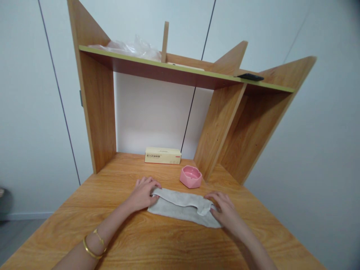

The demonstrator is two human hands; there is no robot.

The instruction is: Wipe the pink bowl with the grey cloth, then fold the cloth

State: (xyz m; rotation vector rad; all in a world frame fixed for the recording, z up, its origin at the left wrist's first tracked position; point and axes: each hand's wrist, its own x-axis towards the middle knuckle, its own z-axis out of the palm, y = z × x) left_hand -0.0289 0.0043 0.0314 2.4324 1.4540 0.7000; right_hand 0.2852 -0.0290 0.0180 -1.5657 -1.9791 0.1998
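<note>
A light grey cloth (180, 212) lies folded lengthwise on the wooden desk, its upper layer turned over toward me and uneven near the right end. At the cloth's left end, my left hand (144, 194) pinches the folded edge between thumb and fingers. My right hand (224, 209) grips the right end in the same way, with the fingers on top and the thumb at the near side. Two gold bracelets (94, 245) circle my left wrist. Just beyond the cloth, a pink faceted ashtray (191, 177) stands apart from both hands.
Behind the ashtray, a cream-coloured box (162, 155) with printed lettering rests at the back of the desk (118, 183). A wooden shelf unit (102, 112) rises around it. Its upper shelf carries a clear plastic bag (132, 48) and a flat black object (250, 77).
</note>
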